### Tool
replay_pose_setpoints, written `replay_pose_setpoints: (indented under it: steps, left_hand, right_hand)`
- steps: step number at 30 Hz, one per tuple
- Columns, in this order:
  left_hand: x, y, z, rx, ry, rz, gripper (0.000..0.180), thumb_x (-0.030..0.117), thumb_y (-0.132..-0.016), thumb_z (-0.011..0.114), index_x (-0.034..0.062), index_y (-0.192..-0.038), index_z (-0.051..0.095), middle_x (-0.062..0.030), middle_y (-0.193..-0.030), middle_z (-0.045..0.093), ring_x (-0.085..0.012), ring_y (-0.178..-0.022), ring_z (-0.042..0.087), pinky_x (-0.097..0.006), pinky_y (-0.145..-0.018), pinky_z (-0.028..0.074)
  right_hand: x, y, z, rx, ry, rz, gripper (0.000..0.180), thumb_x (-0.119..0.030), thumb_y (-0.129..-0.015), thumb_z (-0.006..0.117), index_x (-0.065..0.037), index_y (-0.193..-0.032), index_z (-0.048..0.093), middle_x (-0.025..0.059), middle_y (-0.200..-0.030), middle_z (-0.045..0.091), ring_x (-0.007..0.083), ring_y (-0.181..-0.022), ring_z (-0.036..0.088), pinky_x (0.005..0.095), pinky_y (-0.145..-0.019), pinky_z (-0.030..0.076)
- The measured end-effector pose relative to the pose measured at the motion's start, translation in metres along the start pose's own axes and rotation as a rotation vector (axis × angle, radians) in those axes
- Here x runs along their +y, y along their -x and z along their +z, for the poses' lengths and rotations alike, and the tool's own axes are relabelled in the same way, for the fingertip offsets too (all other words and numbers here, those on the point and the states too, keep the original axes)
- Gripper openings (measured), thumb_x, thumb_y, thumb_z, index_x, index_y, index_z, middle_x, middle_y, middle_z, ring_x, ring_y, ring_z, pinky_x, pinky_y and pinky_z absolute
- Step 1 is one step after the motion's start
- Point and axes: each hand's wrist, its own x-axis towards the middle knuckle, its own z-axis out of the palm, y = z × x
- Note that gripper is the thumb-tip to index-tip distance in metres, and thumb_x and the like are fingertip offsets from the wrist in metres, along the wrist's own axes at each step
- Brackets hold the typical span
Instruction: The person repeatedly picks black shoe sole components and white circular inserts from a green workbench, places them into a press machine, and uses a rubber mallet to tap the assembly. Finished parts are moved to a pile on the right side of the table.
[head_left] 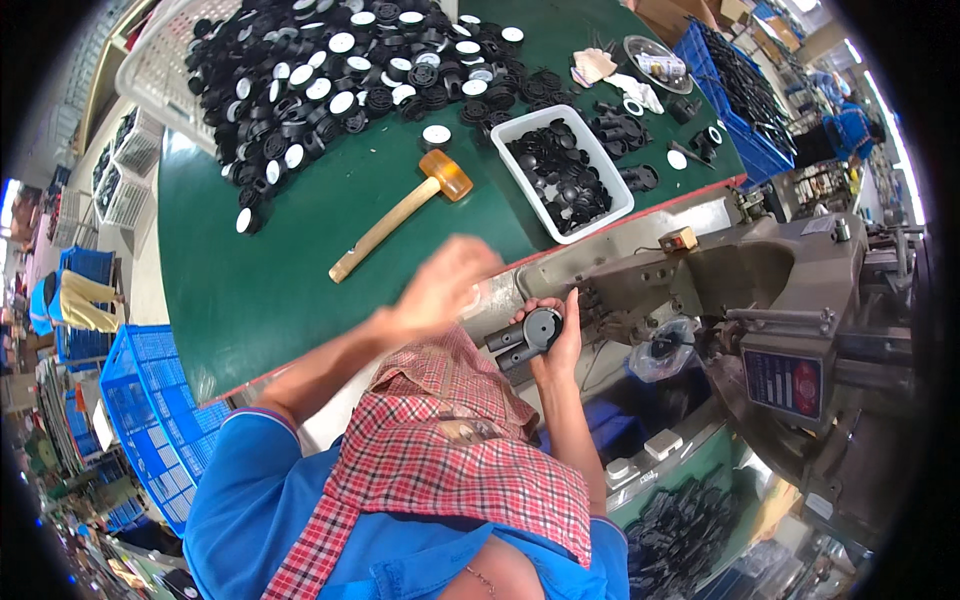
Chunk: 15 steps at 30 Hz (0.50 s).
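Blue shirt (250, 470) and red checked apron (400, 450) come nearest, below the hammer (393, 223). Lower right of the hammer, the right hand (564, 340) clasps a black part (522, 340) with a round face, fingers curled around it. Below the hammer's head is the left hand (448, 285), blurred; whether its fingers are spread or pressed together cannot be told. Right of the hammer, a white tub (598, 220) holds black pieces (565, 175); beyond the hammer, black and white wheels (319, 90) lie heaped on the green counter (270, 320).

Mallet (400, 216) lies on tabletop (250, 300). From it: wheel heap (342, 102), near 12 o'clock; tub (600, 223) containing small parts (563, 175), between 2 and 3; fitting (527, 338) in right hand (566, 350), between 4 and 5. Machine (820, 265): 4 o'clock from tub.
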Motion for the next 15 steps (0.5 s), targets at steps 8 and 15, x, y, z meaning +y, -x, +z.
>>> replay_pose_setpoints:
  steps: [8,15]
  left_hand:
    - [-0.171,-0.153,-0.064,0.111,-0.865,-0.606,0.06,0.053,-0.079,0.068,0.0088,-0.118,0.061,-0.0167,-0.109,0.059,-0.0358,-0.104,0.061,-0.045,-0.085,0.051]
    - [-0.009,-0.116,-0.01,-0.166,0.288,-0.346,0.05,0.023,-0.084,0.071,0.0082,-0.129,0.056,-0.0054,-0.108,0.061,-0.0127,-0.088,0.061,-0.028,-0.076,0.051]
  right_hand:
    - [-0.008,0.007,-0.017,0.129,-0.079,0.137,0.055,-0.057,-0.094,0.047,-0.004,-0.086,0.057,0.0158,-0.085,0.06,0.0318,-0.079,0.061,0.0475,-0.078,0.053]
    - [-0.033,0.016,-0.043,0.091,-0.087,-0.027,0.062,-0.059,-0.097,0.039,-0.002,-0.084,0.059,0.0142,-0.081,0.061,0.0282,-0.077,0.062,0.0425,-0.075,0.053]
